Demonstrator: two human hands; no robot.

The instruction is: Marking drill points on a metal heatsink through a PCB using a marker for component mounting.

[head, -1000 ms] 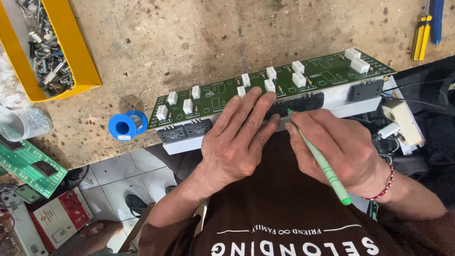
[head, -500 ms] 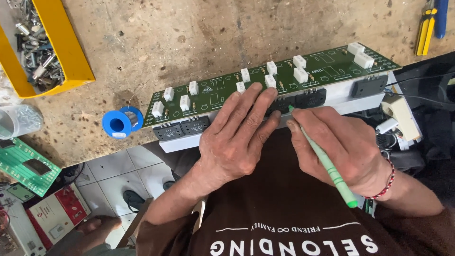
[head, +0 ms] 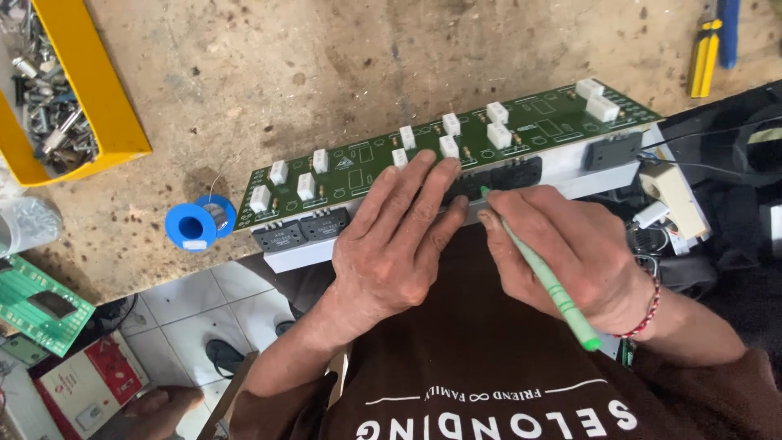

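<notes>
A long green circuit board [head: 538, 130] with several white blocks on top lies along the workbench's near edge, with black flat components [head: 301, 228] fixed to a white bar on its front side. My left hand [head: 399, 240] lies flat over the board's front edge, fingers spread on the black parts. My right hand [head: 570, 253] grips a thin green tool [head: 546, 277] like a pen, its tip touching the board's front edge beside my left fingertips.
A blue spool of solder wire [head: 193, 224] sits left of the board. A yellow tray [head: 94, 98] of metal parts stands far left. Yellow and blue handled tools [head: 713, 41] lie at the back right. Another green board [head: 37, 301] and a foot [head: 224, 354] show below.
The view has shifted slightly; both hands stay on the board's front edge, with the green tool's tip held at about the same spot.
</notes>
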